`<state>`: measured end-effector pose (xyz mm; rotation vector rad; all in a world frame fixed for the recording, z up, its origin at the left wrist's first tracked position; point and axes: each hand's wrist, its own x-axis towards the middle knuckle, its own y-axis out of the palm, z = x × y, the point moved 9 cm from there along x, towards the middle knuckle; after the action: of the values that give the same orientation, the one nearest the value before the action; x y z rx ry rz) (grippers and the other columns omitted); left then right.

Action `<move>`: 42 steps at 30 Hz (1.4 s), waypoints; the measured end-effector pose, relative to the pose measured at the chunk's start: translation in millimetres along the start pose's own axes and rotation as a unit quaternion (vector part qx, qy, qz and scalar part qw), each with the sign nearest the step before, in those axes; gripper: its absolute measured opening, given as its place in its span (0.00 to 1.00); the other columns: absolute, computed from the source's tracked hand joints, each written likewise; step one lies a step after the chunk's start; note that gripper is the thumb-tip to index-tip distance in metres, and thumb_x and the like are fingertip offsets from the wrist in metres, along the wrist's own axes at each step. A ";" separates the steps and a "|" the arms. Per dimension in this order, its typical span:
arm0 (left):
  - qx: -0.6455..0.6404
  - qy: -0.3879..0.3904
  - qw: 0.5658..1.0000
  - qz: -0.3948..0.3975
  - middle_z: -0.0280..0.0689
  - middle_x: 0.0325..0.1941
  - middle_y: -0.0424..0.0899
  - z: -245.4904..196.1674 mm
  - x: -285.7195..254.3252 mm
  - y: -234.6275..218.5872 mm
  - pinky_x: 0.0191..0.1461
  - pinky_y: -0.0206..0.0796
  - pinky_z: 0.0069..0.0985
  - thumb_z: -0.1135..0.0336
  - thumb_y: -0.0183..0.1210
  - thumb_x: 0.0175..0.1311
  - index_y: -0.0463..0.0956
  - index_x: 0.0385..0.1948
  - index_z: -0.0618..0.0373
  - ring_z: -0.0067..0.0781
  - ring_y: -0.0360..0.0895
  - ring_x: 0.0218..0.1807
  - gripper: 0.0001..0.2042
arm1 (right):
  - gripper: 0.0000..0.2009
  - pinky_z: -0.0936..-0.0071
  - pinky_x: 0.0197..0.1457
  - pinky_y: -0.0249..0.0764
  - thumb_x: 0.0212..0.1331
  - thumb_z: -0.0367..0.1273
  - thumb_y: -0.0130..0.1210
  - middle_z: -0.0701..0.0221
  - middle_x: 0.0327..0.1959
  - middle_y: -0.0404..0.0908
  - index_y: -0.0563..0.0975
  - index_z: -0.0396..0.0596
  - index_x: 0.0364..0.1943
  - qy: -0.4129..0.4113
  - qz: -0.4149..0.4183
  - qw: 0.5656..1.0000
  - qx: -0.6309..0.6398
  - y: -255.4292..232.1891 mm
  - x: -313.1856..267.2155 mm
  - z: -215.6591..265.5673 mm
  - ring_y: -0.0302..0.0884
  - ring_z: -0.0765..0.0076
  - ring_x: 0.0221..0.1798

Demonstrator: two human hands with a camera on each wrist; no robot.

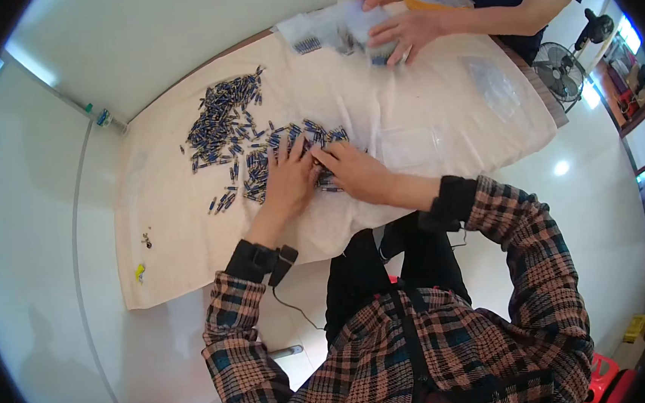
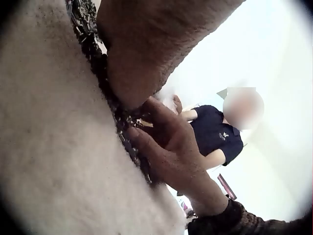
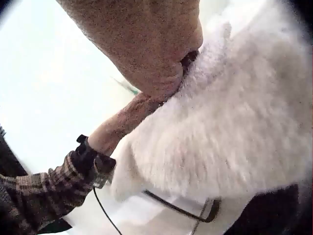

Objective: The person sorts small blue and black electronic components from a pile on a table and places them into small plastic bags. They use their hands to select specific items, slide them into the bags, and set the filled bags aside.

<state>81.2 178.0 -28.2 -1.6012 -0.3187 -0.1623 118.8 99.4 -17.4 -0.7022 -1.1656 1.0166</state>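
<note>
A heap of small blue cylindrical pieces (image 1: 256, 178) with brass-coloured ends lies on the cream cloth (image 1: 191, 265). My left hand (image 1: 287, 180) rests on this heap, fingers extended over the pieces. From the other side my right hand (image 1: 358, 172) reaches into the same heap, its fingertips close to the left thumb and fingers. In the left wrist view, the thumb and forefinger of the right hand (image 2: 171, 152) stand around some brass-ended pieces; I cannot tell if they pinch one. The right wrist view mostly shows the back of the right hand (image 3: 142, 44), its fingertips hidden.
A larger heap of the same pieces (image 1: 217, 119) lies farther back. Across the table another person's hands (image 1: 408, 32) handle clear plastic bags (image 1: 309, 32). A flat plastic bag (image 1: 494, 86) lies at the right, and a small yellow item (image 1: 140, 273) at the left edge.
</note>
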 end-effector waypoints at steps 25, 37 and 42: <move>-0.024 -0.054 0.997 -0.039 0.43 0.57 0.70 -4.4 -13.4 -20.0 0.58 0.58 0.44 0.67 0.59 0.55 0.71 0.51 0.52 0.51 0.67 0.55 0.19 | 0.24 0.64 0.48 0.73 0.44 0.22 0.60 0.59 0.38 0.80 0.75 0.46 0.51 0.050 -0.150 0.977 0.143 -28.6 -16.2 -30.7 0.78 0.52 0.44; -0.161 -0.044 0.979 -0.120 0.44 0.46 0.76 0.6 -3.3 -42.5 0.53 0.62 0.37 0.76 0.59 0.51 0.74 0.47 0.56 0.48 0.70 0.49 0.19 | 0.13 0.82 0.32 0.79 0.55 0.22 0.59 0.63 0.33 0.83 0.77 0.31 0.44 0.259 -0.117 0.766 0.577 11.2 -9.2 -75.2 0.81 0.76 0.29; -0.221 -0.122 0.960 -0.119 0.40 0.44 0.80 17.4 -5.6 -43.4 0.48 0.68 0.28 0.77 0.57 0.55 0.74 0.48 0.60 0.36 0.77 0.43 0.17 | 0.11 0.80 0.34 0.82 0.56 0.21 0.58 0.62 0.32 0.82 0.77 0.30 0.42 0.286 -0.137 0.704 0.636 10.3 -5.3 -77.0 0.82 0.73 0.31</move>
<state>61.2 196.0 10.5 -2.0275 -0.7065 -0.2313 189.5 102.7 -49.7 0.3012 0.1444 0.9709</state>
